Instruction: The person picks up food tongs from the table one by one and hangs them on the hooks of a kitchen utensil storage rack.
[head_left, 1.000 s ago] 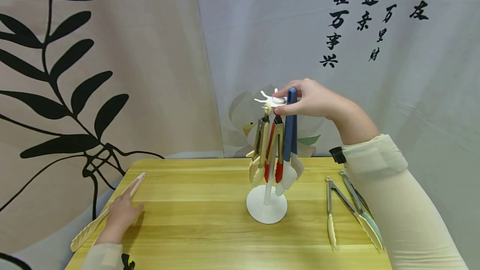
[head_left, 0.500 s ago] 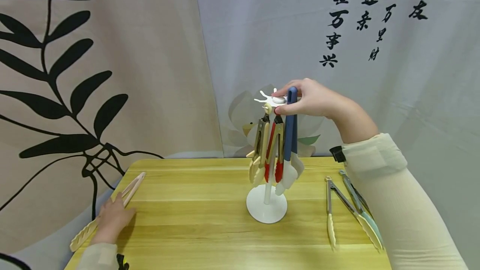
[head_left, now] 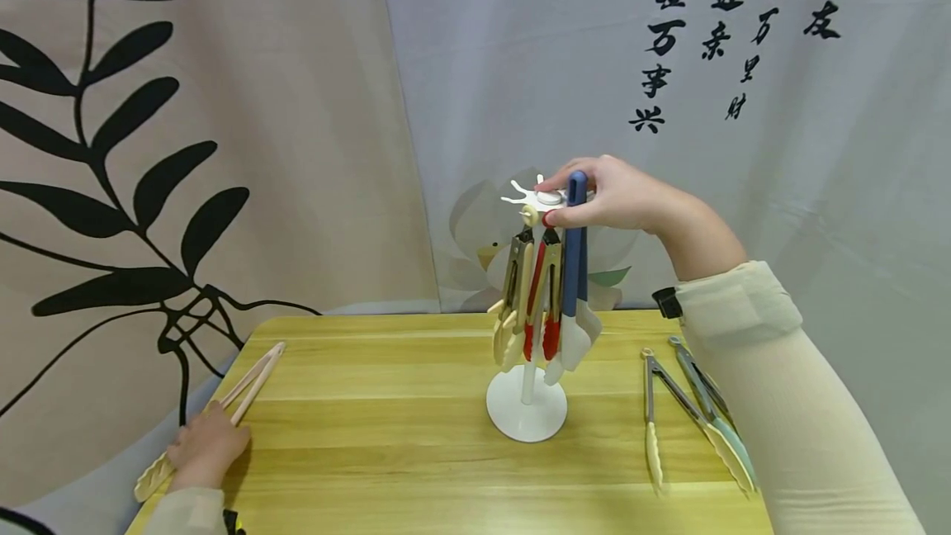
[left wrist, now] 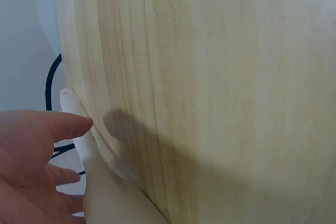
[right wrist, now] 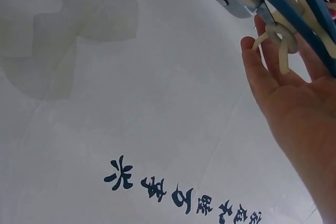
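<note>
My left hand (head_left: 208,444), fingers spread, is over the middle of pale pink tongs (head_left: 257,385) with cream scalloped heads at the table's left edge. In the left wrist view its thumb reaches the tongs' side, while the other fingers lie beyond the edge. My right hand (head_left: 620,196) holds the top of a white hook rack (head_left: 526,415), fingers over the hub and thumb by a red ring. From the rack hang blue-handled tongs (head_left: 570,271) with white heads, red-tipped tongs (head_left: 551,337) and cream-tipped tongs (head_left: 502,345). Right wrist view shows fingers around a hook and a cream ring.
Cream-headed metal tongs (head_left: 654,452) lie spread on the right of the wooden table (head_left: 371,419). Beside them are teal tongs (head_left: 731,436), partly behind my right sleeve (head_left: 802,403). A printed curtain (head_left: 319,147) hangs behind the table.
My left hand has slid down and left along the pale pink tongs, uncovering more of their handles. The right hand and the rack stay in place; the head view shifts slightly.
</note>
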Demonstrator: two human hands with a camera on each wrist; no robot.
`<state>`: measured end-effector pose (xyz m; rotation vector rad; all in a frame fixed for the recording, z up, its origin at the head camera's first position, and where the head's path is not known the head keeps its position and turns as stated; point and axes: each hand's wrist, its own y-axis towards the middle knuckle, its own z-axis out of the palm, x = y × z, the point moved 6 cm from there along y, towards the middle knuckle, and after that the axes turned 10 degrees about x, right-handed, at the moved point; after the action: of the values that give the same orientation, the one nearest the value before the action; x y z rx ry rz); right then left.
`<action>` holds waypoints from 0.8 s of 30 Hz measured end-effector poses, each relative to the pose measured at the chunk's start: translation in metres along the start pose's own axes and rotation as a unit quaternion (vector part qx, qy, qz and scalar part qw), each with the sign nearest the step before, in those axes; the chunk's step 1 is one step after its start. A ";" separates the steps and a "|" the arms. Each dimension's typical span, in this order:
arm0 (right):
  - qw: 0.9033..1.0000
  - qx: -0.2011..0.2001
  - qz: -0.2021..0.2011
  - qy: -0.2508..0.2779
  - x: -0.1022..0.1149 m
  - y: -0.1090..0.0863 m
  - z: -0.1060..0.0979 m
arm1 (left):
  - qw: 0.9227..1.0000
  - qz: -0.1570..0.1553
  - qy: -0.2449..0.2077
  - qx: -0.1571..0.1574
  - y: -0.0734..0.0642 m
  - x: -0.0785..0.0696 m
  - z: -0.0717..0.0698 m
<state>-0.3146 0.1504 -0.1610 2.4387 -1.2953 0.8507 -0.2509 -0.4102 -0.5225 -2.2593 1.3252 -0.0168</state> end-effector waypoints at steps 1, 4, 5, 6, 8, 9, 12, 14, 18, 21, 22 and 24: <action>1.000 0.000 -0.001 -0.001 0.000 0.000 0.000 | 1.000 -0.004 0.002 -0.002 -0.001 0.001 -0.001; 1.000 0.000 -0.003 -0.002 0.000 0.000 -0.001 | 1.000 -0.012 0.013 -0.003 -0.002 0.002 -0.002; 1.000 0.000 -0.003 -0.002 -0.001 0.000 -0.001 | 1.000 -0.016 0.018 -0.001 -0.003 0.002 -0.002; 1.000 0.001 -0.005 -0.001 -0.001 0.000 -0.001 | 1.000 -0.020 0.023 0.003 -0.003 0.003 -0.002; 1.000 0.002 -0.007 0.002 -0.001 0.000 -0.001 | 0.999 -0.025 0.034 0.010 -0.002 0.004 -0.002; 1.000 0.002 -0.008 0.004 -0.001 0.000 -0.001 | 0.999 -0.026 0.038 0.014 -0.002 0.005 -0.002; 1.000 0.002 -0.011 0.006 0.000 0.000 0.000 | 0.999 -0.022 0.041 0.014 0.001 0.007 -0.003; 1.000 0.001 -0.010 0.007 0.000 0.000 0.000 | 0.999 -0.016 0.038 0.009 0.002 0.009 -0.003; 1.000 0.000 -0.006 0.007 -0.001 0.001 0.000 | 1.000 -0.004 0.030 -0.008 0.005 0.011 -0.003; 1.000 0.000 -0.003 0.011 -0.001 0.001 0.000 | 1.000 0.001 0.023 -0.011 0.004 0.011 -0.004; 1.000 0.000 -0.002 0.013 -0.001 0.001 0.000 | 1.000 0.002 0.022 -0.010 0.003 0.011 -0.004; 1.000 -0.001 -0.001 0.016 -0.002 0.001 0.000 | 1.000 0.003 0.019 -0.007 0.002 0.012 -0.004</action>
<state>-0.3160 0.1510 -0.1622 2.4143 -1.2824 0.8848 -0.2473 -0.4221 -0.5223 -2.2777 1.3573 -0.0490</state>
